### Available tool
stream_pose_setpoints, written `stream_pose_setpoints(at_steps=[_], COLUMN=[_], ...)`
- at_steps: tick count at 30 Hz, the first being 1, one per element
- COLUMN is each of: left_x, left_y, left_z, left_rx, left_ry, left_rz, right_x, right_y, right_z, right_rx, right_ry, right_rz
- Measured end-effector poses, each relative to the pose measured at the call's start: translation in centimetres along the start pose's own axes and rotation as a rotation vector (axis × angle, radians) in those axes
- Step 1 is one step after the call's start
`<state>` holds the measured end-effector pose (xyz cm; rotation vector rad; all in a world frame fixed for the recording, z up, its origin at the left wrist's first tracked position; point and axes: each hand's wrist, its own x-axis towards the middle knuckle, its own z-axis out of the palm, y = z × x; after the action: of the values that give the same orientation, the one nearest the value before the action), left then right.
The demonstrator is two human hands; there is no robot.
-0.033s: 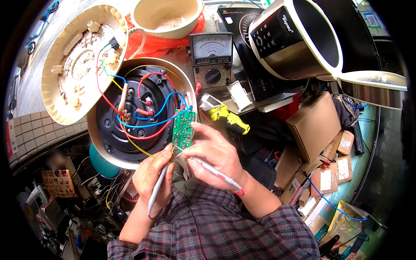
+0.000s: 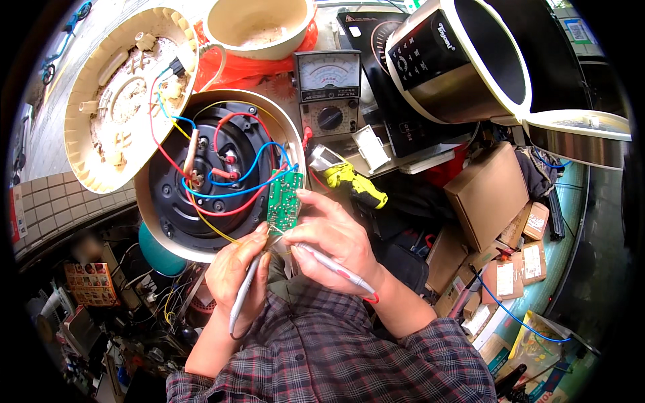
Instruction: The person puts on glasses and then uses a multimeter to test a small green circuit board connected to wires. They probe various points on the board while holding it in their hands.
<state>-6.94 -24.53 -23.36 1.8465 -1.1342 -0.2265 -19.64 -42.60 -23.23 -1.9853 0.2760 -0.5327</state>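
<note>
My left hand (image 2: pixel 235 275) pinches a grey test probe (image 2: pixel 243 295), its tip at the lower end of a green circuit board (image 2: pixel 285 201). Another grey probe (image 2: pixel 336 267), with a red lead at its back end, is gripped in my right hand (image 2: pixel 339 245). That hand's index finger rests by the board's right edge. Both probe tips meet the board close together; exact contact points are too small to tell. Red, blue and yellow wires run from the board to the black underside of a round cooker body (image 2: pixel 201 181). Beyond stands an analog multimeter (image 2: pixel 329 94).
A cream base cover (image 2: pixel 134 101), joined by wires, leans at upper left. A cream bowl (image 2: pixel 259 27) sits behind. A yellow-green power tool (image 2: pixel 353 185) lies right of the board. An open-lidded cooker (image 2: pixel 463 60) stands upper right, cardboard boxes (image 2: pixel 487 195) below it.
</note>
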Motion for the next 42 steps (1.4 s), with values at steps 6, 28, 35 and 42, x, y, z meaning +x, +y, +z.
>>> stream_pose_setpoints(at_steps=[6, 28, 35, 42], left_x=[0.1, 0.0, 0.0, -0.1], left_y=[-0.2, -0.6, -0.5, -0.3], left_z=[0.2, 0.2, 0.2, 0.0], left_rx=[0.007, 0.016, 0.018, 0.002], left_ry=[0.024, 0.021, 0.024, -0.012], left_rz=[0.025, 0.034, 0.028, 0.029], right_x=[-0.2, -0.6, -0.6, -0.6], right_y=[0.1, 1.2, 1.2, 1.2], right_z=[0.0, 0.5, 0.5, 0.5], right_rx=[-0.005, 0.028, 0.014, 0.020], right_ry=[-0.010, 0.109, 0.104, 0.098], right_rz=[0.009, -0.031, -0.029, -0.035])
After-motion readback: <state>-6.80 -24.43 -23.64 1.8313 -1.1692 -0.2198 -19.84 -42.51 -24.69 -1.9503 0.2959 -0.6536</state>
